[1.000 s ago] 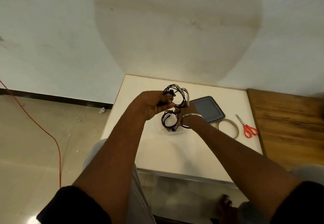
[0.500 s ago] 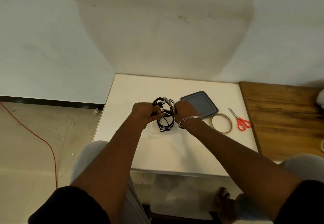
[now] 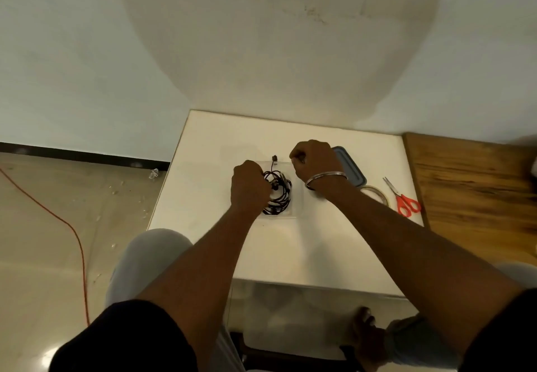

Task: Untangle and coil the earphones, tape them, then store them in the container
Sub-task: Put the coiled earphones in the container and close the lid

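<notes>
since the coiled earphones (image 3: 278,197) already lie inside the clear container (image 3: 286,216), storing looks nearly done. the left hand (image 3: 249,186), at its left wall, curls round the coil; the right hand (image 3: 315,160), past its far corner, is fisted, hold unclear. the lid (image 3: 353,169) lies off to its right.

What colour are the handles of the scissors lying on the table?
Red. The scissors show best in the head view, which is the only view.

1 head cam, looks fwd & down, close over table (image 3: 290,255).
</notes>
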